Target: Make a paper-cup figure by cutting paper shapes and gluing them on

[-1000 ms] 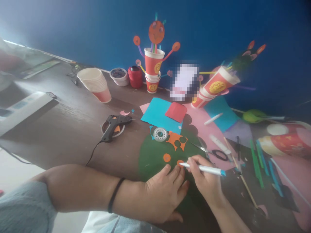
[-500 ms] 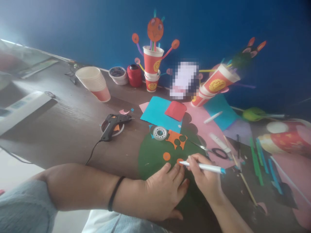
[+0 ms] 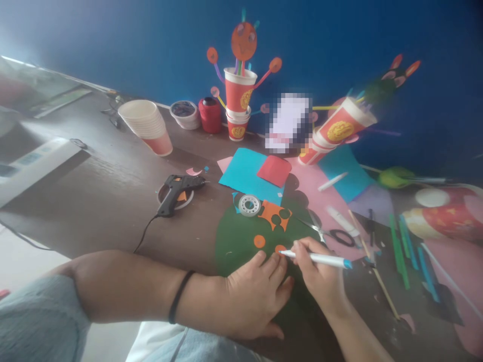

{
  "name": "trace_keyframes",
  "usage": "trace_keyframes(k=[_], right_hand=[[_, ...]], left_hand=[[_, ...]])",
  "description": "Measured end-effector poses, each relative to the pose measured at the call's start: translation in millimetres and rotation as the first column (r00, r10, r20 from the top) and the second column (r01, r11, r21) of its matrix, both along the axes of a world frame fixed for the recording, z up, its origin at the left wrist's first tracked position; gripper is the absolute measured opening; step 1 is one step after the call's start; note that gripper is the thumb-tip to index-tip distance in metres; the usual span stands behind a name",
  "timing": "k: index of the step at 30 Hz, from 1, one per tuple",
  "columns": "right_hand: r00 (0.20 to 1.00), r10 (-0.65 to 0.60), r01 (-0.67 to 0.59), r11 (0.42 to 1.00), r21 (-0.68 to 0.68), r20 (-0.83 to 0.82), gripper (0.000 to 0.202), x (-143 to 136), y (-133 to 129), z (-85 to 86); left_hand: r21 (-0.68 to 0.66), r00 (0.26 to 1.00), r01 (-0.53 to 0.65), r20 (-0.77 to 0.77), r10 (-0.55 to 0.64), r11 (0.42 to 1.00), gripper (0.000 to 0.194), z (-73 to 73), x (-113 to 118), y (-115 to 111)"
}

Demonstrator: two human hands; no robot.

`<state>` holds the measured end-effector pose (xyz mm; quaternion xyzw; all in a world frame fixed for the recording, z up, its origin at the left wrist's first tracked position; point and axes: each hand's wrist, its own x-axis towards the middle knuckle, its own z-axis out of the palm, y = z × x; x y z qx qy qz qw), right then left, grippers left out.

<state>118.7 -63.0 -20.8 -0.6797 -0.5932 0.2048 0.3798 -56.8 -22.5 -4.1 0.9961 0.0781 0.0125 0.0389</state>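
My left hand (image 3: 260, 294) lies flat with fingers spread on a dark green paper sheet (image 3: 230, 241), its fingertips at the lower edge of a small orange paper circle (image 3: 279, 249). In my right hand (image 3: 319, 274) is a white marker pen (image 3: 315, 258) with a blue end, held in a writing grip. The pen's tip touches that circle or hovers just over it. A second orange circle (image 3: 259, 241) lies a little to the left. Beyond them are an orange paper scrap (image 3: 274, 213) with round cut-outs and a white tape roll (image 3: 249, 205).
Scissors (image 3: 341, 237) lie right of the scrap. A black glue gun (image 3: 177, 193) rests at left, its cable trailing toward me. Stacked paper cups (image 3: 149, 128) and a paper-cup figure (image 3: 240, 90) stand at the back. Blue paper (image 3: 241, 173) and straws (image 3: 398, 246) lie about.
The view has shifted very slightly. Both hands, the marker pen and the orange circles keep nearly the same places.
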Motion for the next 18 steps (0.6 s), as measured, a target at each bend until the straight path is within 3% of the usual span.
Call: trace_keyframes(k=[18], right_hand=[[1.000, -0.028, 0.028, 1.000, 0.000, 0.004, 0.026, 1.5, -1.2, -0.3]], left_hand=[[-0.012, 1.000, -0.005, 0.006, 0.005, 1.000, 0.076, -1.2, -0.2, 1.1]])
